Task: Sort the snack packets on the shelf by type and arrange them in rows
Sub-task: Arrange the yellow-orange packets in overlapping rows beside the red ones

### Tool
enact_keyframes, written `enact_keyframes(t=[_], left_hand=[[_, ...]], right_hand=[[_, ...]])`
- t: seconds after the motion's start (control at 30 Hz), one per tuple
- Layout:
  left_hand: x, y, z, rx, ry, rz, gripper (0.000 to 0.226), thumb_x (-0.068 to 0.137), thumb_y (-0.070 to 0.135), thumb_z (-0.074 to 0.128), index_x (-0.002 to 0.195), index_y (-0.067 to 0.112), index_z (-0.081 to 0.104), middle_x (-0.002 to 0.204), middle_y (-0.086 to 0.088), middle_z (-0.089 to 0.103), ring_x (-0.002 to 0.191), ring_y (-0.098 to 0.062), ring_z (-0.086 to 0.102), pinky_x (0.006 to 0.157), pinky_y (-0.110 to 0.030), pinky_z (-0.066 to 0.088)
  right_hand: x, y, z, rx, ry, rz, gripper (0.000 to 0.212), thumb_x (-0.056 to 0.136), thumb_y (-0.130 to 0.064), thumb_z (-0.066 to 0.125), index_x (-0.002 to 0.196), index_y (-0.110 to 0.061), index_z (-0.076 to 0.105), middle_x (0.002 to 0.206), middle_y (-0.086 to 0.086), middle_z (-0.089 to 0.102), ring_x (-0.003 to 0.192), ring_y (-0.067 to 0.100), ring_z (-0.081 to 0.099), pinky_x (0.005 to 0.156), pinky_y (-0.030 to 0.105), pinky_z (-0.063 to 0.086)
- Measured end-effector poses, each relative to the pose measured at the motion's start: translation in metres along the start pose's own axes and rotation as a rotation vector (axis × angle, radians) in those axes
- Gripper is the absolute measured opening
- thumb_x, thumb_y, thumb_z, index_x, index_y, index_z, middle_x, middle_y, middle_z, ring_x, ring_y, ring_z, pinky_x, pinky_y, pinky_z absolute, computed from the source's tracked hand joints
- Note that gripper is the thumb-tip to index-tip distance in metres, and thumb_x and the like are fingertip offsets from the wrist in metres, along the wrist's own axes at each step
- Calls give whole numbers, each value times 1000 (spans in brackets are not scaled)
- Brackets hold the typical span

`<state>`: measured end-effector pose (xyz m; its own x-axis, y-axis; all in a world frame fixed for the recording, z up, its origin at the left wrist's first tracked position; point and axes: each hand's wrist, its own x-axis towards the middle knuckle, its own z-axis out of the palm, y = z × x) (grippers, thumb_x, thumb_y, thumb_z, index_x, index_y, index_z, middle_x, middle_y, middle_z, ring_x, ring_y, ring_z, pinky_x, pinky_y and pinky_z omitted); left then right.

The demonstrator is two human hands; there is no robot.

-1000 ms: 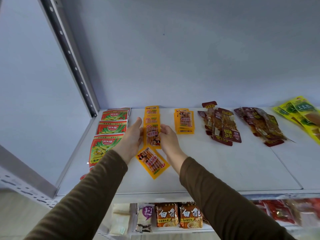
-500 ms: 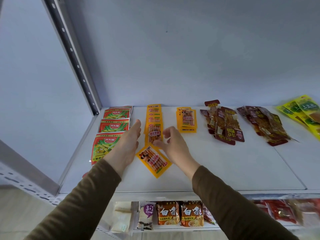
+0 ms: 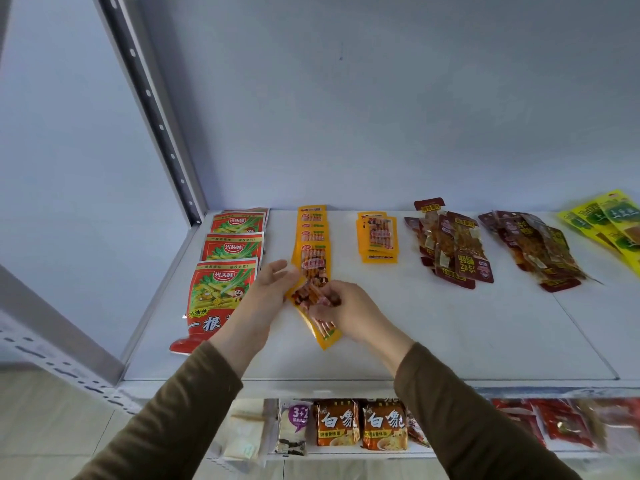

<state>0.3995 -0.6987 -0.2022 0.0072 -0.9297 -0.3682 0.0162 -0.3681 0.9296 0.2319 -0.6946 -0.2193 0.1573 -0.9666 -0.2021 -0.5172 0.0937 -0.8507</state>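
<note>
1. A flat orange plastic sausage packet (image 3: 320,336) is pinched by the right hand (image 3: 349,311); its long axis lies skewed.
2. The left hand (image 3: 266,289), fingers straight, touches its far corner.
3. The orange packet row (image 3: 312,237) lies directly beyond.

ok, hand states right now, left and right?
Left hand: fingers fairly straight, touching the loose orange packet's left edge.
Right hand: fingers curled, pinching that packet.
</note>
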Motion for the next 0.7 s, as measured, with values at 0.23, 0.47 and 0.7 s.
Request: enact_keyframes(t=[0.23,0.47,0.7], left_hand=[[11,6,5,154,-20,118,6,97,8,65,103,8,67,97,-11,76,77,-13,74,64,-21,59],[34,19,1,482,-8,215,11,91,19,75,96,11,69,81,-4,75,58,-7,71,55,-18,55],[38,18,-3,977,141,376,38,95,24,68,131,17,58,121,-5,58,98,-25,64,85,-38,57]], right_hand=[[9,-1,-5,506,0,81,27,85,-17,83,102,-16,62,97,1,74,81,10,73,65,21,54],[30,7,-17,-32,210,-19,15,94,-33,71,87,-25,61,90,-6,70,86,18,69,73,38,55],[40,13,-29,-250,245,-79,10,99,-35,62,93,-27,63,84,-16,62,76,2,58,56,24,37]])
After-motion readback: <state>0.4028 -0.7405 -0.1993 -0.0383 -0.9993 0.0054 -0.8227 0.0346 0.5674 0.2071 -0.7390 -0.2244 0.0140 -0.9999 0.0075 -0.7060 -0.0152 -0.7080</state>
